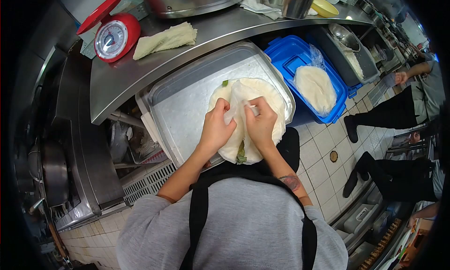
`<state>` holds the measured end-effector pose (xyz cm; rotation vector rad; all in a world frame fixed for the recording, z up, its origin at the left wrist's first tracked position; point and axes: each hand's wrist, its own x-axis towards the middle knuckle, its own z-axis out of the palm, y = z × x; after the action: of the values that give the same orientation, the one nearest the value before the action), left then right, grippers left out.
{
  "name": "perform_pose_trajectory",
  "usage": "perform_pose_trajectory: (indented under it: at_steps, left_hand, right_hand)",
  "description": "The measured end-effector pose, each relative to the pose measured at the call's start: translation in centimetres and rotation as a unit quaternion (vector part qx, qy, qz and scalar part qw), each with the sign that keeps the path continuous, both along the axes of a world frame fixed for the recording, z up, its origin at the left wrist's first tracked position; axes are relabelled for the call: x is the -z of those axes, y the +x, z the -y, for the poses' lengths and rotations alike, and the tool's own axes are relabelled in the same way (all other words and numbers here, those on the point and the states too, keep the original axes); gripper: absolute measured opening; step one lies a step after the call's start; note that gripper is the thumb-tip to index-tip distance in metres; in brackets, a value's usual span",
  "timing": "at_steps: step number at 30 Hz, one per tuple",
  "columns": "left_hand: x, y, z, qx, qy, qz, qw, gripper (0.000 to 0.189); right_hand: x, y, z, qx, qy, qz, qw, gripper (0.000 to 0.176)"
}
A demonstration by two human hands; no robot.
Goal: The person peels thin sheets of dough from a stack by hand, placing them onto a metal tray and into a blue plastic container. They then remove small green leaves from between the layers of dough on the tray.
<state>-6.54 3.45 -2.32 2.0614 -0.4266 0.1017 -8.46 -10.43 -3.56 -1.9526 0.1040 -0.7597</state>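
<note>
A round, flat white bundle (273,94) lies over the right part of a metal tray, with green leaf pieces (241,153) showing at its lower and upper edges. Thin whitish film, which looks like a plastic bag (240,92), is gathered up at its middle. My left hand (219,124) is closed in a pinch on the left side of this film. Opposite it, my right hand (260,121) pinches the film too, with fingertips curled inward. The two hands are close together but apart. The bundle's contents are mostly hidden.
The metal tray (176,124) sits below the steel counter edge (206,48). On the counter are a red scale (112,38) and a folded cloth (166,40). At right, a blue lid (286,49) holds another bagged white round (315,89). Two other people stand farther right.
</note>
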Motion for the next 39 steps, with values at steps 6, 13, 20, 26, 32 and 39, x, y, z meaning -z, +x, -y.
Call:
perform_pose_trajectory:
  at_steps: [6,13,20,26,32,39]
  left_hand:
    - [0.0,-0.2,-1.4,-0.018,-0.076,-0.118,0.99,0.035]
    - [-0.2,1.7,-3.0,0.091,-0.036,-0.123,0.988,0.047]
    - [-1.3,1.5,-1.7,0.107,-0.022,-0.115,0.987,0.032]
    - [-0.1,1.3,-3.4,0.061,-0.122,-0.16,0.978,0.029]
    - [0.1,1.0,-4.3,0.004,-0.246,-0.253,0.936,0.033]
    - [-1.7,2.1,-5.8,0.113,0.007,-0.172,0.979,0.038]
  right_hand:
    - [2.5,1.0,2.3,0.035,0.049,0.018,0.998,0.019]
    - [2.0,-0.8,0.4,-0.198,0.304,-0.095,0.927,0.013]
    - [-1.1,-1.4,0.7,-0.168,0.077,-0.134,0.974,0.034]
    - [0.1,-0.5,3.3,-0.055,0.077,-0.063,0.994,0.015]
    - [-1.0,-0.8,6.3,-0.021,0.107,-0.073,0.991,0.007]
    - [0.2,-2.7,2.8,-0.266,0.232,-0.133,0.926,0.009]
